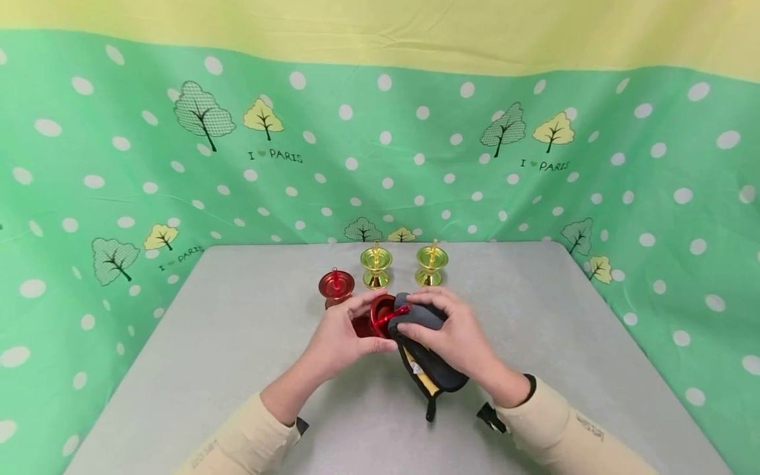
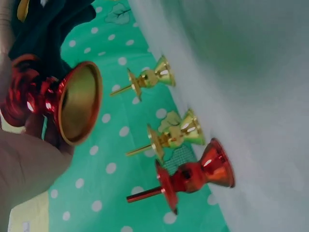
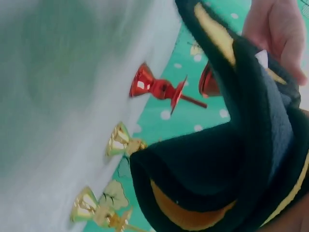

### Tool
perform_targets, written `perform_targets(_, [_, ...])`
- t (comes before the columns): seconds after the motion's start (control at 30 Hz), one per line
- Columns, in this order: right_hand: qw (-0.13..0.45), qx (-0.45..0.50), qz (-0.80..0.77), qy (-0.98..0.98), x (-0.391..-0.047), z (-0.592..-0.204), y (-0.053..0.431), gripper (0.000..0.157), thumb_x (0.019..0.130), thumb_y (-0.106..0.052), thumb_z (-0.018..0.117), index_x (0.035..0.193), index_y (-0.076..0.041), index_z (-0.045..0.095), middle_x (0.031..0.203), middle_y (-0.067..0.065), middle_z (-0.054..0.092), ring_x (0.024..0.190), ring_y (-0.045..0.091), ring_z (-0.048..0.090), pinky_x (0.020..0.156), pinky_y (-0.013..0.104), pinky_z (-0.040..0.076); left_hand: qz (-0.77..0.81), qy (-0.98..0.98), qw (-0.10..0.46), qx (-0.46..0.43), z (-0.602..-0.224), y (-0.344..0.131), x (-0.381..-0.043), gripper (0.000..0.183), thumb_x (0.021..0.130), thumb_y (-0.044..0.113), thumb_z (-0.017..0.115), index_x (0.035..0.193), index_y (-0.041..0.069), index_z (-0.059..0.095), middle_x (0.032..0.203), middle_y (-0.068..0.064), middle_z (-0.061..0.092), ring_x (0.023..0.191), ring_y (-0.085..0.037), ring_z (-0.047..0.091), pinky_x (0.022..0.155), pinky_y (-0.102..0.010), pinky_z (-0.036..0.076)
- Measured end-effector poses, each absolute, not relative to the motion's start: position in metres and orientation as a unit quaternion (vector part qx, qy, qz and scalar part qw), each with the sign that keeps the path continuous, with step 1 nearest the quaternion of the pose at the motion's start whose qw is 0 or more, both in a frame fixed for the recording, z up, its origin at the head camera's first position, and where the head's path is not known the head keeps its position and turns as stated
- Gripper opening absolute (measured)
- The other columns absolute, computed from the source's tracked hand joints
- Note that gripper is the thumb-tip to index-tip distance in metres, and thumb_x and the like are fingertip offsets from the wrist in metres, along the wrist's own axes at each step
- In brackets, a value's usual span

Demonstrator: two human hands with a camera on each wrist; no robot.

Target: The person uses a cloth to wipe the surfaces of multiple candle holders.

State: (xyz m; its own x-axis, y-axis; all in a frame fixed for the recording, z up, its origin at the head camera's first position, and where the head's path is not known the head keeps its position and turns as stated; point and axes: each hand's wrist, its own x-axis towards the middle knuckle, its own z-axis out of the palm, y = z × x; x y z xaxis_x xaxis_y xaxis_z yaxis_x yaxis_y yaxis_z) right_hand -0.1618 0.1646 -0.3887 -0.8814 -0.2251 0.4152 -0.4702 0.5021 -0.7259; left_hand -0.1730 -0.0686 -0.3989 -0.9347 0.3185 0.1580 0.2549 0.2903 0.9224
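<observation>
My left hand (image 1: 335, 340) grips a shiny red candlestick (image 1: 362, 326), tipped on its side with its dish and spike toward the right. In the left wrist view the hollow gold underside of its base (image 2: 79, 104) faces the camera. A dark grey cloth (image 1: 442, 371) with a yellow inner side and a hanging loop is held in my right hand (image 1: 454, 330). Thumb and fingers press a fold of it against the dish, beside the spike. In the right wrist view the folded cloth (image 3: 260, 121) hides most of the held candlestick.
Another red candlestick (image 1: 336, 285) stands upright just beyond my left hand. Two gold candlesticks (image 1: 377, 259) (image 1: 431, 259) stand farther back on the grey table (image 1: 208, 343). A green dotted curtain (image 1: 320, 178) hangs along the back and sides.
</observation>
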Motion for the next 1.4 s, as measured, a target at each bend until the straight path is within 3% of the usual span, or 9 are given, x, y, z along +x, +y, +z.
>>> perform_targets(0.23, [0.155,0.243,0.414,-0.864,-0.164,-0.382,0.171,0.046,0.078,-0.011,0.096,0.121,-0.012,0.08,0.131,0.009,0.073,0.118,0.028,0.071,0.095,0.042,0.06,0.613,0.752,0.085,0.226,-0.404,-0.073,-0.176,0.081,0.08,0.015,0.096,0.152,0.016,0.058,0.142,-0.009,0.072,0.135,-0.025,0.067,0.104,-0.021,0.053])
perform_targets(0.37, [0.158,0.267,0.395,-0.865,-0.167,-0.379,0.173,0.047,0.078,-0.011,0.097,0.122,-0.012,0.08,0.131,0.011,0.072,0.117,0.03,0.072,0.094,0.046,0.062,0.632,0.726,0.123,0.241,-0.405,-0.077,-0.18,0.078,0.084,0.013,0.093,0.151,0.01,0.054,0.144,-0.014,0.07,0.132,-0.025,0.068,0.1,-0.023,0.057])
perform_targets(0.53, [0.139,0.328,0.38,-0.854,-0.176,-0.373,0.177,0.049,0.075,-0.012,0.098,0.121,-0.013,0.081,0.131,0.011,0.072,0.12,0.031,0.07,0.095,0.045,0.063,0.634,0.69,0.207,0.28,-0.405,-0.088,-0.188,0.071,0.089,0.013,0.088,0.149,0.0,0.052,0.139,-0.02,0.071,0.116,-0.016,0.074,0.091,-0.027,0.063])
perform_targets(0.67, [0.133,0.404,0.363,-0.829,-0.188,-0.366,0.179,0.048,0.074,-0.011,0.098,0.119,-0.014,0.082,0.13,0.01,0.072,0.121,0.032,0.069,0.095,0.041,0.062,0.626,0.643,0.293,0.329,-0.405,-0.094,-0.193,0.076,0.09,0.03,0.089,0.145,-0.007,0.053,0.128,-0.014,0.077,0.113,-0.009,0.074,0.096,-0.024,0.06])
perform_targets(0.8, [0.146,0.437,0.37,-0.807,-0.198,-0.358,0.178,0.045,0.075,-0.011,0.097,0.118,-0.011,0.082,0.128,0.012,0.074,0.12,0.033,0.07,0.096,0.039,0.062,0.615,0.606,0.347,0.367,-0.405,-0.088,-0.191,0.088,0.088,0.047,0.088,0.146,-0.009,0.052,0.128,-0.008,0.077,0.119,-0.009,0.071,0.105,-0.027,0.056])
perform_targets(0.97, [0.211,0.324,0.403,-0.83,-0.196,-0.353,0.187,0.045,0.077,-0.008,0.096,0.119,-0.01,0.081,0.13,0.015,0.075,0.124,0.036,0.069,0.1,0.047,0.058,0.646,0.633,0.273,0.329,-0.403,-0.084,-0.187,0.077,0.089,0.029,0.09,0.151,0.0,0.052,0.139,-0.014,0.072,0.127,-0.015,0.069,0.118,-0.038,0.047])
perform_targets(1.1, [0.191,0.227,0.406,-0.864,-0.183,-0.355,0.195,0.044,0.082,-0.016,0.094,0.124,-0.016,0.08,0.133,0.006,0.075,0.125,0.03,0.068,0.097,0.046,0.055,0.663,0.687,0.168,0.246,-0.403,-0.085,-0.187,0.078,0.085,0.011,0.091,0.154,0.011,0.054,0.144,-0.012,0.07,0.133,-0.02,0.065,0.116,-0.034,0.047])
perform_targets(1.3, [0.175,0.216,0.404,-0.871,-0.164,-0.368,0.185,0.043,0.082,-0.023,0.095,0.122,-0.019,0.08,0.13,0.002,0.075,0.12,0.025,0.071,0.094,0.04,0.058,0.659,0.726,0.08,0.178,-0.409,-0.078,-0.186,0.085,0.078,0.007,0.096,0.153,0.016,0.057,0.146,-0.007,0.07,0.141,-0.026,0.06,0.1,-0.022,0.056])
perform_targets(1.4, [0.197,0.224,0.403,-0.865,-0.16,-0.374,0.175,0.043,0.081,-0.021,0.096,0.12,-0.016,0.081,0.128,0.006,0.075,0.116,0.026,0.073,0.091,0.04,0.059,0.654,0.736,0.043,0.169,-0.411,-0.074,-0.185,0.087,0.075,0.006,0.097,0.151,0.016,0.058,0.143,-0.006,0.072,0.141,-0.024,0.061,0.106,-0.024,0.054])
